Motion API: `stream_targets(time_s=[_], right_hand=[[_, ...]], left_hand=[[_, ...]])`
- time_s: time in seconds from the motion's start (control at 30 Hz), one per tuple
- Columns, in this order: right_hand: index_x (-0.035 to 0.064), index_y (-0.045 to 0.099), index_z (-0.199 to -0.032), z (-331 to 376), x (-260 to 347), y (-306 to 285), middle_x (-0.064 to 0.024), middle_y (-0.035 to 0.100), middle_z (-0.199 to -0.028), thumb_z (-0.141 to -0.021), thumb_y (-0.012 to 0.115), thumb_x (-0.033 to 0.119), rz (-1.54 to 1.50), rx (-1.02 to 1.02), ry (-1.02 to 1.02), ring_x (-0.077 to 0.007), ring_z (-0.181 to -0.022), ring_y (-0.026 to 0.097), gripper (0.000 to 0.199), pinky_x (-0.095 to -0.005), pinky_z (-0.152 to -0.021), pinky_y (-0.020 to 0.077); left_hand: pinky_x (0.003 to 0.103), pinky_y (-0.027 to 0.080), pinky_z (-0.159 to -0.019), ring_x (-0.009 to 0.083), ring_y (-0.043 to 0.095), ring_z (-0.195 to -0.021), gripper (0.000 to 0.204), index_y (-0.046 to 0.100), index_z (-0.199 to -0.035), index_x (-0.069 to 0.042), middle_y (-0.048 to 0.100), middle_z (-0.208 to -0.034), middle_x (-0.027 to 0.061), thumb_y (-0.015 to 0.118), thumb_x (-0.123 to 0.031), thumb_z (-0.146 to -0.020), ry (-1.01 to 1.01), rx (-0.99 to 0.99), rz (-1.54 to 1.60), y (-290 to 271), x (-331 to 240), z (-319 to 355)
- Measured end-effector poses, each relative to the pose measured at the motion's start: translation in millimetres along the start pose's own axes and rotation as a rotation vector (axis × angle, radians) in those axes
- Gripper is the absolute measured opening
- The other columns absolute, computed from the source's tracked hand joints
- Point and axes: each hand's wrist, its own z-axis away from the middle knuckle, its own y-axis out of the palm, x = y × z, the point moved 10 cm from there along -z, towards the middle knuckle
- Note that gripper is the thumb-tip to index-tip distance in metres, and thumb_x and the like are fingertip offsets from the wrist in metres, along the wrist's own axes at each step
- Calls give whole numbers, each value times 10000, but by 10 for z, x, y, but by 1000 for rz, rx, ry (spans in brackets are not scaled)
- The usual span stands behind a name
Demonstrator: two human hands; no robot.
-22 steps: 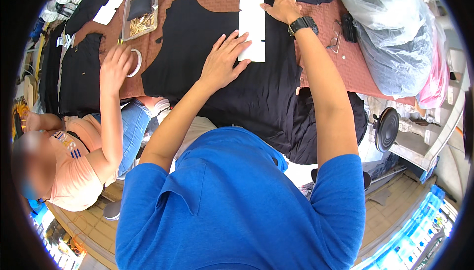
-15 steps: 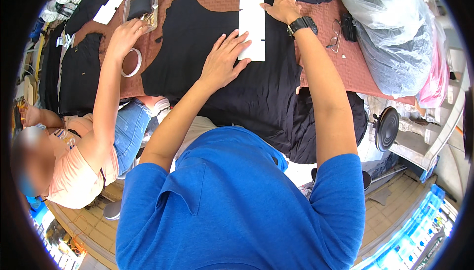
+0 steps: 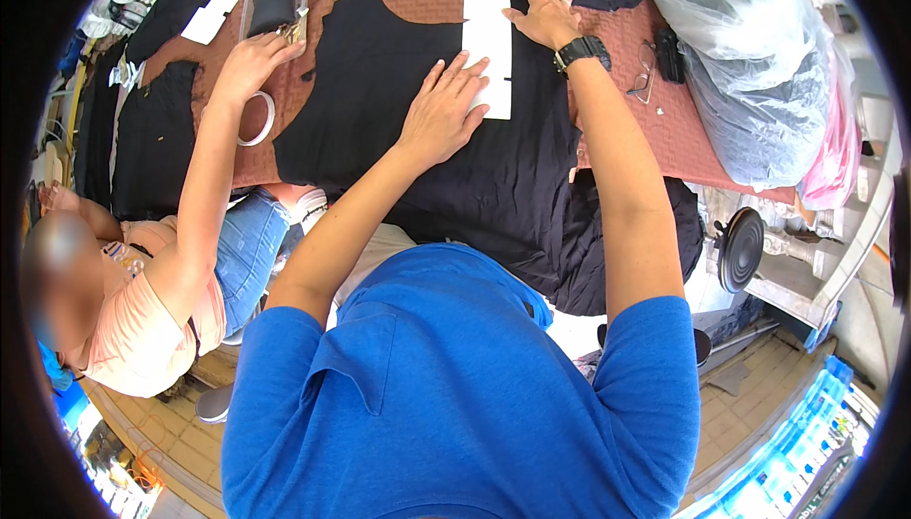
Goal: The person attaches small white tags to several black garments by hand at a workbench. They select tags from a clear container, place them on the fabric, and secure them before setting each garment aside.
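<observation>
A black cut fabric piece [image 3: 370, 92] with curved edges lies spread in front of me. On top of it rests a narrow white paper pattern strip [image 3: 487, 21], upright in the view, with small dark notches at its edges. My left hand [image 3: 441, 113] lies flat, fingers spread, across the strip's lower left edge and the cloth beside it. At the strip's upper right edge, my right hand [image 3: 548, 18] presses down with its fingers apart and the thumb touching or close to the paper. A black watch [image 3: 583, 50] is on my right wrist.
To the left a co-worker's hand [image 3: 254, 65] reaches to a clear plastic box [image 3: 249, 21] with small brass-coloured pieces. A white ring [image 3: 269, 120] lies nearby on the reddish-brown table cover [image 3: 683, 130]. Eyeglasses [image 3: 645, 73] and a large plastic bag [image 3: 750, 64] are at right.
My left hand has slid slightly up and right on the strip. My right hand stays about where it was. The co-worker's fingers have shifted right, to the box's near corner.
</observation>
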Motion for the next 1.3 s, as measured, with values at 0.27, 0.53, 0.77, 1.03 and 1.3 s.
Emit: stream_targets(time_s=[0.27, 0.53, 0.77, 1.03, 1.3], right_hand=[[328, 585, -1361, 19, 49, -30, -85, 443, -1468, -856, 709, 493, -25, 17, 19, -395, -1352, 415, 546, -592, -1060, 385], [195, 698, -1164, 118, 991, -432, -112, 628, -1180, -838, 758, 260, -53, -336, -300, -391, -1102, 575, 338, -540, -893, 482], [83, 733, -905, 597, 3102, -555, -72, 674, -941, -759, 724, 6, -351, -408, -995, -327, -920, 599, 165, -427, -846, 511], [68, 739, -917, 267, 4014, 285, -139, 712, -953, -865, 597, 88, -20, -134, -1042, -327, -958, 718, 152, -437, -803, 590], [51, 713, -997, 188, 4146, 338, -194, 713, -1015, -856, 618, 19, -110, 13, -973, -386, -1001, 704, 173, -473, -817, 589]], left_hand=[[499, 269, -1204, 293, 342, -1476, 444, 545, -1413, -162, 462, -1530, 49, 584, -267, -983, 4, -7, -67, -1, 16, 35], [519, 263, -1204, 303, 338, -1471, 443, 571, -1362, -118, 481, -1498, 82, 596, -318, -968, 1, -57, 24, -12, 19, 37], [500, 292, -1189, 328, 424, -1414, 484, 528, -1416, -106, 507, -1483, 110, 563, -301, -975, -61, -48, 35, 148, 166, 86], [511, 222, -1218, 288, 346, -1486, 404, 618, -1353, -158, 485, -1543, 51, 488, -318, -1004, -8, -207, 191, 293, 246, 104], [543, 247, -1196, 288, 331, -1493, 454, 632, -1343, -168, 490, -1539, 48, 549, -401, -963, 3, -206, 108, 342, 262, 116]])
